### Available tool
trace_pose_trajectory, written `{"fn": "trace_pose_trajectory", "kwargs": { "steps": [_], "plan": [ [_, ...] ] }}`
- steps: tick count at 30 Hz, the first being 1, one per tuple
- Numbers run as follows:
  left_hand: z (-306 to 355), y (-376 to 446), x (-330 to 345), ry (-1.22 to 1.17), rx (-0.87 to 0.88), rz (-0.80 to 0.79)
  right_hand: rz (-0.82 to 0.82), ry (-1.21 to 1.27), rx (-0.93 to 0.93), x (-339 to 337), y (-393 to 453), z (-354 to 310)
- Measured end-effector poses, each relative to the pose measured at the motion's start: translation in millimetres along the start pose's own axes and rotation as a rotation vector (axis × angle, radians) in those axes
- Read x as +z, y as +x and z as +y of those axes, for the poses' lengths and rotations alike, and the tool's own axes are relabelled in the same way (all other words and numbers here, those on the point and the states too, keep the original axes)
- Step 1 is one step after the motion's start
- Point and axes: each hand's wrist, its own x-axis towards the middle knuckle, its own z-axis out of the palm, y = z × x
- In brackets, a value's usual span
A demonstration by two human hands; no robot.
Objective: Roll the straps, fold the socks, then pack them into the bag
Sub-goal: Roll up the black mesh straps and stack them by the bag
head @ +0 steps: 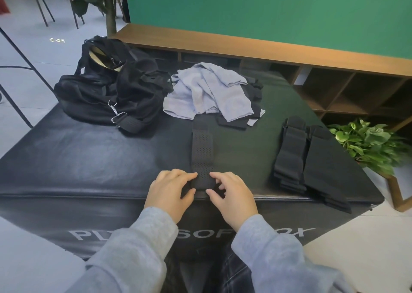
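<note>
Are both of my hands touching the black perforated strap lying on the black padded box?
Touching. The head view shows the left hand and right hand pinching the near end of the black perforated strap between fingers and thumbs.

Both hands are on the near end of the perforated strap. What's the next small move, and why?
Probably start rolling: the left hand and right hand pinch the near end of the perforated strap, which lies flat and unrolled toward the grey cloth.
</note>
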Motion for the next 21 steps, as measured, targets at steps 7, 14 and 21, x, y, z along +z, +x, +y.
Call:
{"fn": "trace_pose_trajectory", "kwargs": {
  "steps": [7,14,21],
  "plan": [
    [4.3,3.4,-4.0,0.039,-0.01,-0.042,-0.047,-0.048,0.028,-2.2,5.2,-2.0],
    [1.8,3.8,-3.6,0.014,-0.031,-0.055,-0.055,-0.118,0.004,-1.3,5.2,-4.0],
    [-1.5,2.6,-1.4,-0.057,-0.019,-0.015,-0.021,-0.039,-0.039,1.0,3.8,-2.0]
  ]
}}
